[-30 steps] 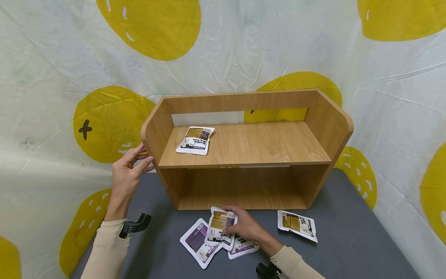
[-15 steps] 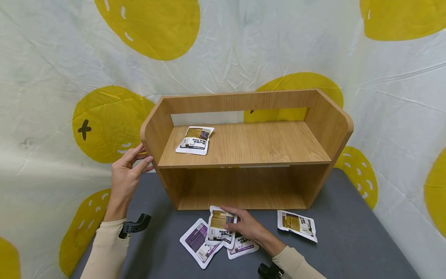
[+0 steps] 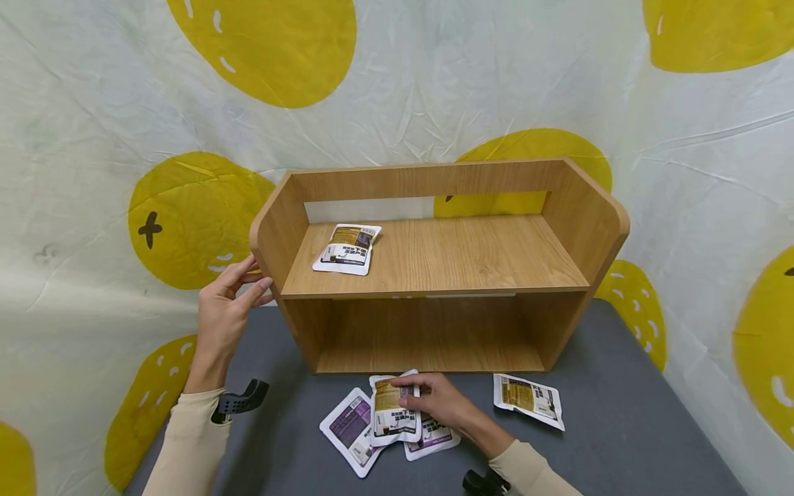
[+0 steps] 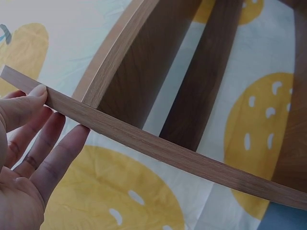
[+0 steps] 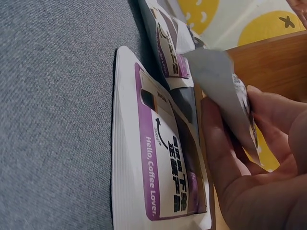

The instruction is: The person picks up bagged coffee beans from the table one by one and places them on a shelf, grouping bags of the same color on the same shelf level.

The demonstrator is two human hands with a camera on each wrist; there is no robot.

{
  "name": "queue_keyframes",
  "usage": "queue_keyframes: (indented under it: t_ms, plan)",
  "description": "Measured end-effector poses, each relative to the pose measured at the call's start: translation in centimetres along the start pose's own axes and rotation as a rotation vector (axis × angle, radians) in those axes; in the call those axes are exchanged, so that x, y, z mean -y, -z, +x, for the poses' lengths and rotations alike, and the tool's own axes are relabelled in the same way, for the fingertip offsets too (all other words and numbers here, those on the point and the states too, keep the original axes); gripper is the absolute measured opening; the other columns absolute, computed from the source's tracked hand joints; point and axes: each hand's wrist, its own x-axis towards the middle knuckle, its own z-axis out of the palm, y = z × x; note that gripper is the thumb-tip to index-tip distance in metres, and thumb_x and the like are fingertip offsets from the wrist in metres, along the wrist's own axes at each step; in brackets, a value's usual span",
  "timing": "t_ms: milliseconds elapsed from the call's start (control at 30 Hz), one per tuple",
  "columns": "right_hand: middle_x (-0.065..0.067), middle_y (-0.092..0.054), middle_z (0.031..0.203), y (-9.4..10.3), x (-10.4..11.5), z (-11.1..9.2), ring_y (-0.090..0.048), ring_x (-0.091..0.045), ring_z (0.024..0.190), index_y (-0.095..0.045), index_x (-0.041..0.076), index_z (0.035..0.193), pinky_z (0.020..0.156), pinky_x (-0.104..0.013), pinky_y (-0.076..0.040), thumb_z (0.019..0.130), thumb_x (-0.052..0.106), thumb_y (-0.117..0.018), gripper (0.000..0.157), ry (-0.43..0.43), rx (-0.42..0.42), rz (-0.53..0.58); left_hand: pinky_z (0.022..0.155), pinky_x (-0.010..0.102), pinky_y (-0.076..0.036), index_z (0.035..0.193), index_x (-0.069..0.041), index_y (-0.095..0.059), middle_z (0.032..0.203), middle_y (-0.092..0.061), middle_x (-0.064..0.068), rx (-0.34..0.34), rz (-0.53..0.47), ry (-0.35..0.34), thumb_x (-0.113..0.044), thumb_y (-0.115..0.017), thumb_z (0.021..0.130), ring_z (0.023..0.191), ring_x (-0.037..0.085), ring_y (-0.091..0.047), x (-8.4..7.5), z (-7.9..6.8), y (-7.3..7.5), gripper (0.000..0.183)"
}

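My left hand [image 3: 226, 310] holds the left side panel of a two-tier wooden shelf [image 3: 446, 258]. In the left wrist view, its thumb lies on one face of the panel's edge [image 4: 144, 139] and its fingertips on the other. In front of the shelf, my right hand [image 3: 443, 399] pinches a white-and-brown coffee pouch [image 3: 392, 420] between thumb and fingers. The right wrist view shows this pouch's plain grey back [image 5: 216, 76] raised at an angle. Below it, a purple-labelled pouch [image 3: 352, 428] and another purple-marked pouch [image 3: 432, 443] lie partly covered on the table.
One brown-and-white pouch [image 3: 347, 249] lies on the upper tier, at its left. Another pouch [image 3: 529, 399] rests on the grey table [image 3: 626, 427], right of my right hand. A pale cloth [image 3: 422, 83] with yellow prints hangs behind the shelf.
The pouch in my right hand has turned slightly and shifted a little toward me, and a white corner now shows behind its top. My left hand and the shelf have stayed put.
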Motion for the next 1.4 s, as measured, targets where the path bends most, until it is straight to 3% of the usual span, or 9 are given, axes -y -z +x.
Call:
queue_keyframes:
  t_ms: [200, 433, 700, 1000, 1267, 1400]
  plan:
    - [-0.018, -0.06, 0.14, 0.4, 0.3, -0.4, -0.055, -0.024, 0.122, -0.065, 0.003, 0.135, 0.089, -0.017, -0.05, 0.095, 0.011, -0.072, 0.042, 0.005, 0.025, 0.03, 0.073, 0.031, -0.063, 0.14, -0.01, -0.063, 0.12, -0.064, 0.008, -0.001, 0.003, -0.001, 0.007, -0.069, 0.091, 0.102, 0.018, -0.069, 0.0, 0.0, 0.0, 0.052]
    - [-0.019, -0.056, 0.144, 1.0, 0.8, -0.8, -0.054, -0.022, 0.118, -0.062, 0.004, 0.139, 0.087, -0.019, -0.052, 0.095, 0.011, -0.071, 0.045, 0.013, 0.062, 0.053, 0.073, 0.031, -0.063, 0.139, -0.01, -0.063, 0.12, -0.064, 0.009, -0.003, 0.002, 0.003, 0.006, -0.07, 0.091, 0.102, 0.018, -0.069, 0.0, 0.0, 0.0, 0.051]
    - [-0.023, -0.056, 0.138, 1.4, 1.6, -1.5, -0.06, -0.017, 0.1, -0.061, 0.003, 0.14, 0.077, -0.021, -0.057, 0.095, 0.011, -0.072, 0.046, -0.013, 0.055, 0.138, 0.072, 0.031, -0.063, 0.139, -0.01, -0.063, 0.12, -0.065, 0.009, -0.006, -0.004, 0.004, 0.007, -0.07, 0.091, 0.101, 0.018, -0.069, -0.1, 0.0, -0.1, 0.052]
    - [-0.023, -0.062, 0.121, 1.8, 2.7, -2.1, -0.063, -0.02, 0.099, -0.059, -0.001, 0.14, 0.078, -0.024, -0.06, 0.095, 0.008, -0.072, 0.048, -0.024, 0.046, 0.183, 0.072, 0.03, -0.063, 0.139, -0.01, -0.063, 0.119, -0.065, 0.007, -0.007, -0.002, 0.007, 0.007, -0.07, 0.091, 0.101, 0.017, -0.069, -0.1, 0.0, -0.1, 0.051]
    - [-0.022, -0.057, 0.135, 2.4, 4.1, -2.5, -0.062, -0.025, 0.108, -0.06, 0.004, 0.14, 0.084, -0.028, -0.061, 0.095, 0.013, -0.072, 0.048, -0.014, 0.039, 0.149, 0.072, 0.031, -0.063, 0.139, -0.011, -0.063, 0.12, -0.065, 0.007, -0.007, 0.012, 0.006, 0.006, -0.07, 0.091, 0.102, 0.018, -0.069, -0.1, 0.0, 0.0, 0.051]
    - [-0.02, -0.059, 0.133, 3.0, 5.0, -2.7, -0.06, -0.024, 0.107, -0.06, 0.007, 0.141, 0.083, -0.026, -0.06, 0.096, 0.014, -0.072, 0.047, 0.005, 0.038, 0.111, 0.072, 0.031, -0.063, 0.139, -0.011, -0.063, 0.12, -0.065, 0.007, -0.006, 0.011, 0.01, 0.006, -0.07, 0.091, 0.102, 0.017, -0.069, -0.2, 0.0, -0.1, 0.051]
